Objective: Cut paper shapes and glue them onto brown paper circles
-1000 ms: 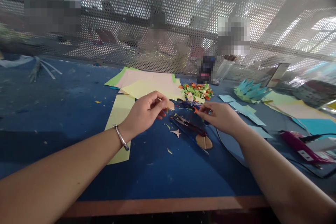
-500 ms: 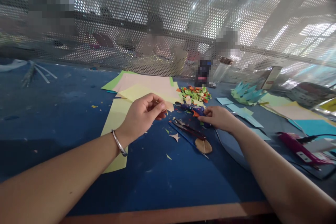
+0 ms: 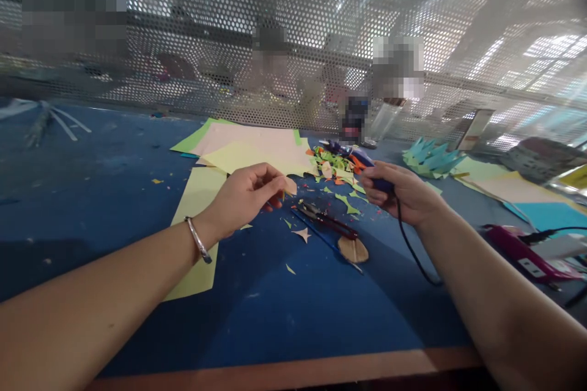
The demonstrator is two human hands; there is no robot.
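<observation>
My left hand, a silver bangle at its wrist, pinches a small peach paper piece between thumb and fingers. My right hand is wrapped round a dark blue glue gun with an orange trigger. The gun is raised off the table, its nozzle pointing left, and a black cord hangs from its handle. Below and between my hands lie dark red snips, a thin blue stick and a round wooden disc. Behind the gun is a heap of green, orange and peach paper cuttings.
Yellow paper lies under my left wrist, with more coloured sheets behind. A blue-green folded paper form stands at right, near a magenta power strip. Perforated metal mesh closes the far edge; people are blurred beyond it.
My right hand has lifted the glue gun off the table, turning it so its cord hangs down. My left hand still pinches the peach paper and has barely shifted.
</observation>
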